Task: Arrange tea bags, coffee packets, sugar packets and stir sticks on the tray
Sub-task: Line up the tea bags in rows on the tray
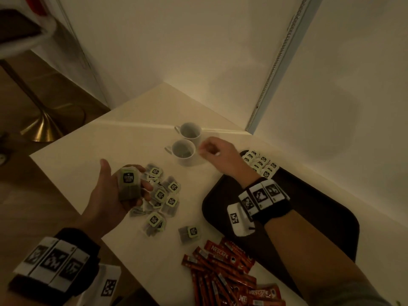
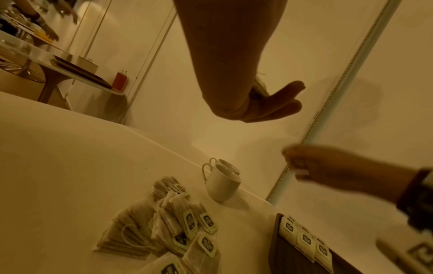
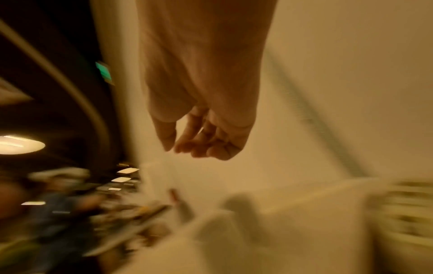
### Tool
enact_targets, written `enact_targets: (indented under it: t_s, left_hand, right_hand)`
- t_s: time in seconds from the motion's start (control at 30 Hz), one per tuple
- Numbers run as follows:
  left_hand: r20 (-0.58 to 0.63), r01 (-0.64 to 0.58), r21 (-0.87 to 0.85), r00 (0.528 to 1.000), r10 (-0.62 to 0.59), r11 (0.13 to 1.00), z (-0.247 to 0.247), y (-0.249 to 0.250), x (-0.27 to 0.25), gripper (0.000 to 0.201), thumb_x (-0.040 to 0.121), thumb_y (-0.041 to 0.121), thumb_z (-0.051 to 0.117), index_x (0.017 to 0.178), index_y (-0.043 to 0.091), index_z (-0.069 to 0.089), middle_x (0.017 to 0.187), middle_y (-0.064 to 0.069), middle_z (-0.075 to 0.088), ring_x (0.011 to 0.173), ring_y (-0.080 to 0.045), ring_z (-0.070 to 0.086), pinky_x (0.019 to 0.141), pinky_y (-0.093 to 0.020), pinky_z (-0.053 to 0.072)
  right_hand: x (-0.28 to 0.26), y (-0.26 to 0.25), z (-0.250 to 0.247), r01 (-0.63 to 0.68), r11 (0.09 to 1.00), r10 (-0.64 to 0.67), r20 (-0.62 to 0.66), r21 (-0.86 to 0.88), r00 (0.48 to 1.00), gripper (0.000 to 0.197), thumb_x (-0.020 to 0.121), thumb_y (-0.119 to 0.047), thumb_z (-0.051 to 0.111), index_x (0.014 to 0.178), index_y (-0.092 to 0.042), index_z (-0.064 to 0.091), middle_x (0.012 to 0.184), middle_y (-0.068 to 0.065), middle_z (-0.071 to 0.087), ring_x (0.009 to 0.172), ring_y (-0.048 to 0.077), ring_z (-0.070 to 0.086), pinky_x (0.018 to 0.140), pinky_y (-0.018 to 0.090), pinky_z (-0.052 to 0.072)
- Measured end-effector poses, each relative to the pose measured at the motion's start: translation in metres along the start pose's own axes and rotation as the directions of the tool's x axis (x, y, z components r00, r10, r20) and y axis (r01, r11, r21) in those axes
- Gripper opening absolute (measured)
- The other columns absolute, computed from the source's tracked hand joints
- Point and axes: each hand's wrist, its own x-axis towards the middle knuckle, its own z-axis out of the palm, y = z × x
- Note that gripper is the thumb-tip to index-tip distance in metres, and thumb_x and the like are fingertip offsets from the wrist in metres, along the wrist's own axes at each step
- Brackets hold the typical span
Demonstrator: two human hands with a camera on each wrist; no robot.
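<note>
My left hand (image 1: 124,173) is palm up above the table's left side and grips a stack of tea bags (image 1: 129,188); the left wrist view shows only its edge (image 2: 259,87) behind the curled fingers (image 2: 281,103). Below it lies a loose pile of tea bags (image 1: 164,195) (image 2: 164,222), with a single tea bag (image 1: 189,234) nearer me. My right hand (image 1: 209,149) (image 3: 187,146) hovers beside the cups, its fingers loosely curled and holding nothing. The dark tray (image 1: 220,195) (image 2: 276,255) lies under my right forearm. Rows of tea bags (image 1: 260,162) (image 2: 304,239) fill its far corner.
Two white cups (image 1: 189,131) (image 1: 184,152) stand at the back of the white table (image 1: 88,155), just left of my right hand. Several red coffee packets (image 1: 223,261) lie heaped at the near edge. Walls close in behind and to the right. A stool base (image 1: 42,127) stands left.
</note>
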Motion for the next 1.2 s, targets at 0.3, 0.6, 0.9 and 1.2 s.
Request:
enact_targets:
  t_s: [0.3,0.6,0.9,1.2]
  left_hand:
    - [0.056,-0.059,0.097,0.997,0.054,0.993,0.007,0.003,-0.010,0.076,0.073,0.070,0.019,0.097,0.013,0.063,0.069,-0.011,0.066,0.054,-0.022,0.061,0.044,-0.024,0.046]
    - [0.119,-0.310,0.143,0.948,0.295,0.940,0.004,0.006,-0.008,0.054,0.042,0.055,0.090,0.084,0.022,0.077,0.085,-0.004,0.072,0.083,-0.017,0.068,0.077,-0.027,0.057]
    - [0.153,-0.344,0.089,0.932,0.328,0.935,0.006,0.011,-0.006,0.054,0.038,0.051,0.092,0.082,0.023,0.077,0.082,-0.002,0.072,0.081,-0.015,0.069,0.079,-0.027,0.056]
    - [0.167,-0.331,0.053,0.933,0.319,0.942,0.012,0.016,-0.004,0.053,0.039,0.049,0.092,0.083,0.023,0.076,0.085,-0.003,0.072,0.085,-0.017,0.070,0.080,-0.027,0.056]
  right_hand:
    - [-0.011,-0.101,0.077,0.440,0.897,-0.401,0.350,-0.037,0.847,0.016,0.085,-0.019,0.068,0.094,-0.006,0.068,0.083,-0.002,0.065,0.072,0.006,0.054,0.068,0.011,0.040]
    - [-0.001,-0.130,0.055,0.452,0.890,-0.423,0.271,-0.053,0.865,0.010,0.077,-0.015,0.075,0.081,-0.007,0.070,0.075,0.001,0.068,0.067,0.009,0.062,0.069,0.028,0.053]
    - [-0.002,-0.140,0.049,0.484,0.874,-0.455,0.285,-0.035,0.844,0.010,0.078,-0.013,0.074,0.082,-0.006,0.070,0.077,0.003,0.069,0.070,0.012,0.065,0.071,0.030,0.055]
    - [-0.001,-0.142,0.042,0.505,0.862,-0.480,0.258,-0.036,0.838,0.010,0.078,-0.014,0.074,0.081,-0.006,0.070,0.075,0.002,0.069,0.068,0.010,0.063,0.068,0.025,0.052]
